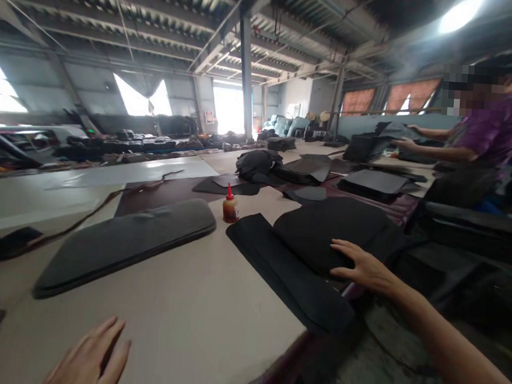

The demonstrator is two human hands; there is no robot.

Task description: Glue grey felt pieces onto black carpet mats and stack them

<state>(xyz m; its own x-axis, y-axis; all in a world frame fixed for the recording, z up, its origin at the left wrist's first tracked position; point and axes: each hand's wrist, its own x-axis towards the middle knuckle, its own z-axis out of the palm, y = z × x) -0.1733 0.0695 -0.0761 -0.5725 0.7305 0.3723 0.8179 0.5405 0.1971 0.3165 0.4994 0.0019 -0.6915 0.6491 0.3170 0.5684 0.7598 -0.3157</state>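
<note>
My right hand [362, 268] reaches over a large rounded black fabric panel [324, 223] at the table's right edge. Its fingers are apart and hold nothing; whether they touch the panel I cannot tell. A long black strip of material [289, 273] lies beside that panel, its near end hanging past the table edge. Low on the left, my left hand [90, 359] is over the bare tabletop [177, 315], fingers loosely extended with nothing in them. Ahead of it lies a stack of dark grey elongated panels [130, 241] with rounded ends. A small bottle [231, 208] with a red nozzle stands upright between the stacks.
Further back sit a black bundle [258, 166] and several piles of dark cut pieces [373, 182]. A co-worker in a purple shirt [497, 130] handles dark pieces at the right. A dark strap [92, 213] crosses the table's left side.
</note>
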